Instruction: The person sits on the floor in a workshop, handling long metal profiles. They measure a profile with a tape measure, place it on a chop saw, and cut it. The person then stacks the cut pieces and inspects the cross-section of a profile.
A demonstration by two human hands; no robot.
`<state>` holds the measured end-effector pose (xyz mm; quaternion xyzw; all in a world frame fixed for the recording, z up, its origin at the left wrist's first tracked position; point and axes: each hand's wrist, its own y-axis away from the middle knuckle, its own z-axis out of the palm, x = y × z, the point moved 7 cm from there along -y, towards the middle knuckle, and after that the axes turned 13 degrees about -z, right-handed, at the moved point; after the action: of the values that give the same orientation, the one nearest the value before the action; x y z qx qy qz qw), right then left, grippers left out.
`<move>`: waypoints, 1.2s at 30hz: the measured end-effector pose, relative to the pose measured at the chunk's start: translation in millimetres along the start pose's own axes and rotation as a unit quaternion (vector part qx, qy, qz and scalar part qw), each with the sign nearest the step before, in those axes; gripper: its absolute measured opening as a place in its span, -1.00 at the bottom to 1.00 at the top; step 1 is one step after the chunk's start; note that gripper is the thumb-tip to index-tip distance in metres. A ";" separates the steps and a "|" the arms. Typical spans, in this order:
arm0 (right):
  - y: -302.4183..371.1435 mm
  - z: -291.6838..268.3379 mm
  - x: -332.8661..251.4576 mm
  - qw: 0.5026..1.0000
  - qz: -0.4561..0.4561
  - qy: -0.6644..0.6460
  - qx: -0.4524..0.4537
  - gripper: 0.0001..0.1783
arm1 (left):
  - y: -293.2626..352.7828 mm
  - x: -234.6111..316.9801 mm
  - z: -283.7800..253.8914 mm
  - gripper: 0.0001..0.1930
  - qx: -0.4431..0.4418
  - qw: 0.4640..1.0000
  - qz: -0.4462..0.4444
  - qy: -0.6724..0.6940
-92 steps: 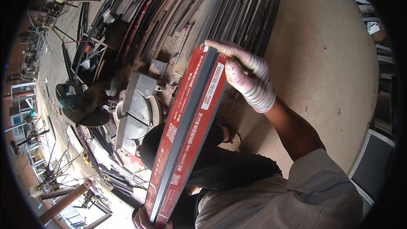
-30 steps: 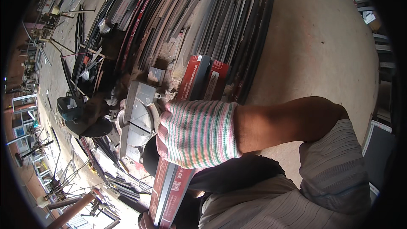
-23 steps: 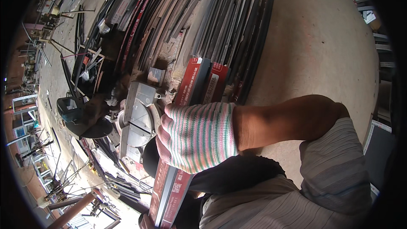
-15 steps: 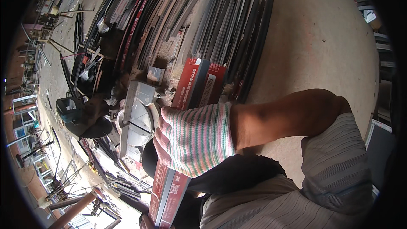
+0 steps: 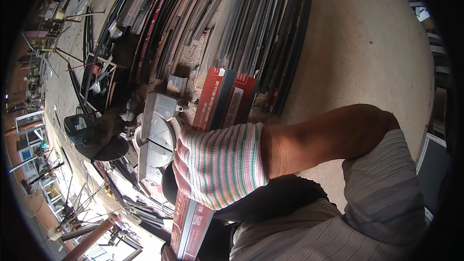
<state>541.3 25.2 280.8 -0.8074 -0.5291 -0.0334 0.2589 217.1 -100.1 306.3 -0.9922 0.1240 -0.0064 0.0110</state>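
Long red package point(image 5: 220, 99), flat and narrow, with grey-black side strip and white label patches; runs from centre down to lower edge, middle hidden behind striped-gloved right hand point(image 5: 217, 164) laid across it. White square code label near its lower end point(image 5: 197, 220). No screens or signs made out.

The right hand point(image 5: 220, 164) — in a striped glove, back up — reaches leftward across the body, forearm bare, fingers curled under and hidden.
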 end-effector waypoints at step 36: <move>2.1 9.2 -6.6 0.986 -0.010 -0.140 -0.093 0.10 | 75.6 -82.7 -24.4 0.12 -0.038 0.988 -0.150 0.012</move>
<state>538.2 23.2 269.9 -0.8194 -0.5626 0.0284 0.1059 118.0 -153.4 328.1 -0.9991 -0.0259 -0.0149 -0.0295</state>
